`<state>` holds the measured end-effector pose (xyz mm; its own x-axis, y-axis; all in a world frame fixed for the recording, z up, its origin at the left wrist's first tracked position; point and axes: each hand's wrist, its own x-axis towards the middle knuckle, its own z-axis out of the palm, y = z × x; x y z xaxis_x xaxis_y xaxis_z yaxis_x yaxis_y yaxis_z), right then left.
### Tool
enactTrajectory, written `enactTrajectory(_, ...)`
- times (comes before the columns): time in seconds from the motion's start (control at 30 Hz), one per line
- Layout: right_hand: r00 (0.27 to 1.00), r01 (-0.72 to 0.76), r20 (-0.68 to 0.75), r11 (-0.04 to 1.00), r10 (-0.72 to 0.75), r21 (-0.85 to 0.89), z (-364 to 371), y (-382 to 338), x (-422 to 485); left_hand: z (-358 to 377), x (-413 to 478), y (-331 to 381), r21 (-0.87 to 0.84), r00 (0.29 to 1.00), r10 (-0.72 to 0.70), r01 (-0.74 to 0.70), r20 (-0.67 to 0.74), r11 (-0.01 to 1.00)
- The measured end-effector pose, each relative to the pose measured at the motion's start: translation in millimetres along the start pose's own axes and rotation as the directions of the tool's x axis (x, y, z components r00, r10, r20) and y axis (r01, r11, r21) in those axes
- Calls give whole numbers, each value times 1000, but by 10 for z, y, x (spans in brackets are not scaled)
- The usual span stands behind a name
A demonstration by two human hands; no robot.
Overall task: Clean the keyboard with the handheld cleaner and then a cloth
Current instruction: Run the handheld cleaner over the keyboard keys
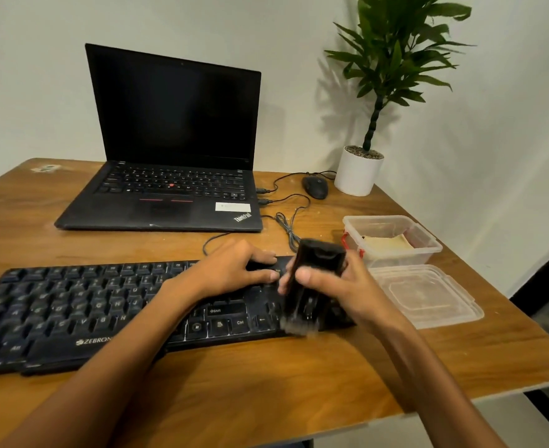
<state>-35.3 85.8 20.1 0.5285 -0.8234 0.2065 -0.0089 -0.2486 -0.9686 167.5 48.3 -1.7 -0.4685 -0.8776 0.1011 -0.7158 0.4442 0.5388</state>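
Note:
A black keyboard (72, 305) lies along the near side of the wooden table. My left hand (234, 270) rests flat on its upper right keys, fingers spread, holding nothing. My right hand (341, 286) grips a black handheld cleaner (312, 273), held upright over the keyboard's right end. Its brush tip (297, 328) is blurred and touches the keys near the arrow cluster. A pale cloth (386, 242) lies folded inside a clear plastic box (428, 245) to the right.
An open black laptop (169, 189) stands behind the keyboard. A wired mouse (315, 186) and a white potted plant (359, 173) sit at the back right. The box's clear lid (428, 295) lies by the right table edge. Cables (286, 227) trail between laptop and keyboard.

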Motion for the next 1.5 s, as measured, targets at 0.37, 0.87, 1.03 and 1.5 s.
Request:
enactTrajectory(0.37, 923, 81, -333, 748, 194, 659, 108, -31, 714, -153, -81, -28, -504, 887, -214, -24, -409, 863)
enactTrajectory(0.87, 918, 92, -240, 417, 317, 904, 397, 234, 908, -27, -93, 200, -894, 858, -354, -229, -373, 386)
enactTrajectory(1.03, 922, 65, -218, 429, 319, 901, 432, 242, 883, -36, -81, 185, -915, 834, -403, -268, -377, 302)
enactTrajectory(1.5, 911, 72, -226, 407, 345, 911, 495, 206, 808, -45, -58, 183, -888, 798, -427, -279, -426, 365)
